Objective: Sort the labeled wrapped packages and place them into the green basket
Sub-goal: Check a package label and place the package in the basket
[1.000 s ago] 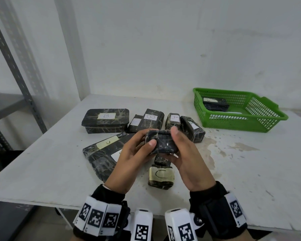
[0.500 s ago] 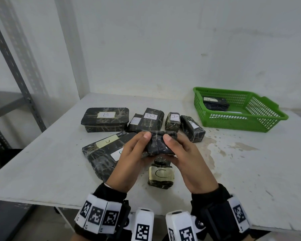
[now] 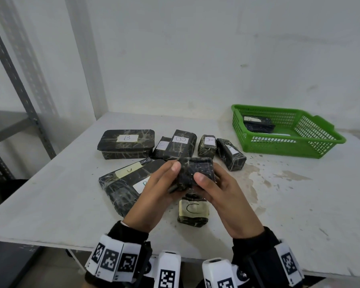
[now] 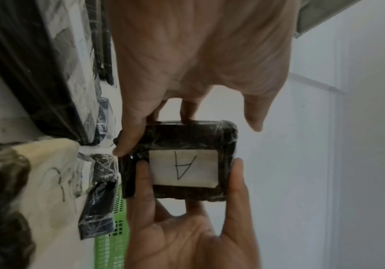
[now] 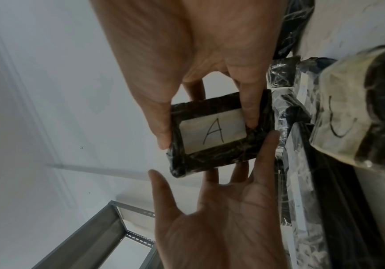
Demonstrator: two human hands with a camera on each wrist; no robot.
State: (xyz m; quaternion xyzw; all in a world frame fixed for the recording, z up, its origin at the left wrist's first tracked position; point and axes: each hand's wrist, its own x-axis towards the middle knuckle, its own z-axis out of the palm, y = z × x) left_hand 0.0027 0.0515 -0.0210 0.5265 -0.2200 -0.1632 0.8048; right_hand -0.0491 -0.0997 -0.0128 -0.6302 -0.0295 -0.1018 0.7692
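We have turned the small black film-wrapped package, label "A", face-away since a second ago; left hand and right hand pinch it. Green plastic basket at 2 o'clock, probably next.

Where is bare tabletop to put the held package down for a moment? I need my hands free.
Bare table lies right of the C package, in front of the green basket; more lies left of the long package. Crowded: the row from the B package rightward, behind both hands.
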